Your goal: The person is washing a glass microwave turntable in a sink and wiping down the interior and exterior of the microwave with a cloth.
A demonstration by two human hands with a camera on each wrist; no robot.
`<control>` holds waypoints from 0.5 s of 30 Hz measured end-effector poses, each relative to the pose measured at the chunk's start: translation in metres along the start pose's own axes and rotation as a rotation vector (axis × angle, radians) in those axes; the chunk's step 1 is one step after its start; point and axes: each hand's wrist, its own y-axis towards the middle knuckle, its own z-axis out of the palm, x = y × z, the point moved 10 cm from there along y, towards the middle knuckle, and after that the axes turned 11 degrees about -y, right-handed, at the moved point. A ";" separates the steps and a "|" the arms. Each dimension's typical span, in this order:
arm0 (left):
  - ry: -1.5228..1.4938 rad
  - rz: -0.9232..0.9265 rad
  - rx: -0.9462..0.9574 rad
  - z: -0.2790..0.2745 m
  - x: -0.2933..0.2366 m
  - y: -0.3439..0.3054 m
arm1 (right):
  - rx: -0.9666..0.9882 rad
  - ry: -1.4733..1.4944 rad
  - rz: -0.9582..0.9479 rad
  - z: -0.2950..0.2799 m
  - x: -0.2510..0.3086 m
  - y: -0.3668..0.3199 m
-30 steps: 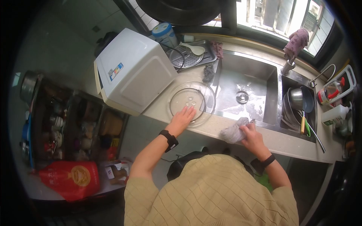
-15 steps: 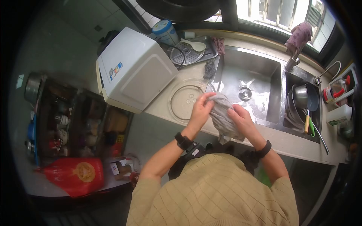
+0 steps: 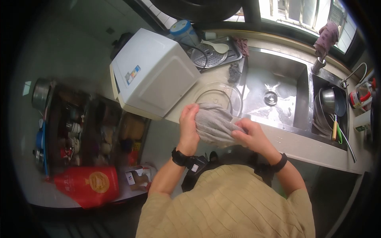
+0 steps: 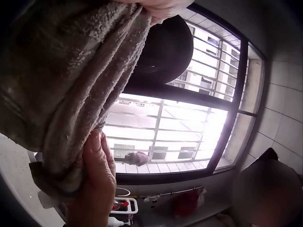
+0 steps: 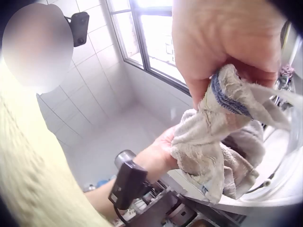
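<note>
A grey cloth (image 3: 214, 123) is stretched between both hands in front of the counter edge. My left hand (image 3: 189, 126) grips one end, fingers bent over the fabric. The other end is pinched between thumb and fingers of my right hand (image 3: 254, 137). In the right wrist view, the right hand (image 5: 227, 42) holds a bunched part of the cloth (image 5: 203, 146) with a blue stripe. Behind the cloth a round clear glass plate (image 3: 239, 99) lies on the counter, partly hidden, with a thin dark ring (image 3: 224, 93) showing within its outline.
A white box-shaped appliance (image 3: 158, 75) stands left of the plate. To the right is a wet steel sink (image 3: 278, 75), with pans (image 3: 328, 101) in its smaller basin. Behind lie a metal tray (image 3: 234, 55), a white spoon (image 3: 219, 47) and a dark scrubber (image 3: 234, 72).
My left hand has left the glass plate and taken hold of the cloth. Both hands have brought the cloth leftward, in front of the plate, and spread it wider.
</note>
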 end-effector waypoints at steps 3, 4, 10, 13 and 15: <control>-0.083 -0.054 0.101 -0.005 -0.025 0.005 | -0.037 0.063 -0.216 0.022 0.032 0.014; -0.150 -0.091 0.145 -0.001 -0.034 0.003 | -0.100 0.124 -0.327 0.026 0.048 0.017; 0.270 0.238 0.315 -0.021 -0.117 -0.005 | -0.218 0.353 -0.300 0.120 0.089 0.071; 0.672 0.582 0.382 -0.040 -0.168 -0.004 | -0.131 0.379 -0.201 0.165 0.079 0.096; 0.822 0.636 0.358 -0.059 -0.180 0.000 | -0.226 0.196 -0.335 0.181 0.089 0.104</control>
